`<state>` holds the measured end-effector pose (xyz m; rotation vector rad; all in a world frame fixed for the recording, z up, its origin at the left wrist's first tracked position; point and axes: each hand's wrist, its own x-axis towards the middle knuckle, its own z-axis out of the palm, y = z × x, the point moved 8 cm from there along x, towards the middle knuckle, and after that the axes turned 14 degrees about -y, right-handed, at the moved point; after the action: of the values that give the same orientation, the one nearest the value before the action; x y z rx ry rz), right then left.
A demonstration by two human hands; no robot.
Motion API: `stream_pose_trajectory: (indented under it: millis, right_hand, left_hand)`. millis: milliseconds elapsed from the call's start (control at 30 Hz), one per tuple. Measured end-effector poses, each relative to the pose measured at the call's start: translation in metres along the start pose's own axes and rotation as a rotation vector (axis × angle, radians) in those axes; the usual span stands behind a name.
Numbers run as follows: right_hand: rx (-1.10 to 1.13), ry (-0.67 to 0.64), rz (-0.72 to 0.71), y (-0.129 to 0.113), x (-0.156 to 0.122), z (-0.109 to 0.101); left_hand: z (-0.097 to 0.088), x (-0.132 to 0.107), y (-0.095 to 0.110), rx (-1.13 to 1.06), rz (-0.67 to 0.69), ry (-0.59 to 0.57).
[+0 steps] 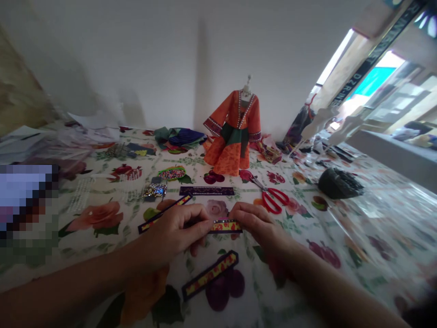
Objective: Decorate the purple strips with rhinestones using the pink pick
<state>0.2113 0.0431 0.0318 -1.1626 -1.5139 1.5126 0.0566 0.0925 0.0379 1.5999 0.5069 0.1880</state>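
Observation:
Between my hands is a short trim strip [226, 227], yellow and red with a dark border and a row of small shiny studs along its upper edge. My left hand [184, 225] pinches its left end between thumb and fingers. At the right end, the fingers of my right hand [254, 222] are closed on the strip; its thumb is mostly hidden. A similar strip [149, 225] lies partly behind my left hand. Nearer to me rests another yellow-and-red strip [210, 275]. Beyond my hands is a dark strip [206, 191] edged with two rows of studs.
Red-handled scissors [276, 200] lie beyond my right hand. A dish of colourful beads [172, 172] and a packet of sparkling stones [155, 189] are at left. Behind stands a small orange dress [234, 127] on a form. A black bundle [341, 183] sits right on the flowered tablecloth [290, 282].

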Motion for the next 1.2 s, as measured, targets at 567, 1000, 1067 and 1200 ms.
stream_pose_trajectory:
  millis: [567, 1000, 1067, 1200]
  right_hand:
    - [0.068, 0.02, -0.077, 0.001, 0.004, -0.009]
    - [0.111, 0.005, -0.057, 0.006, 0.003, -0.009]
    - [0.142, -0.007, -0.056, 0.007, 0.003, -0.009]
    - [0.253, -0.026, -0.085, 0.009, 0.004, -0.006]
  left_hand:
    - [-0.014, -0.006, -0.01, -0.212, -0.064, 0.171]
    - [-0.005, -0.002, 0.001, -0.103, -0.033, 0.041]
    - [-0.005, -0.002, 0.0, -0.125, -0.024, 0.036]
    - [-0.003, -0.002, -0.007, -0.249, -0.022, 0.011]
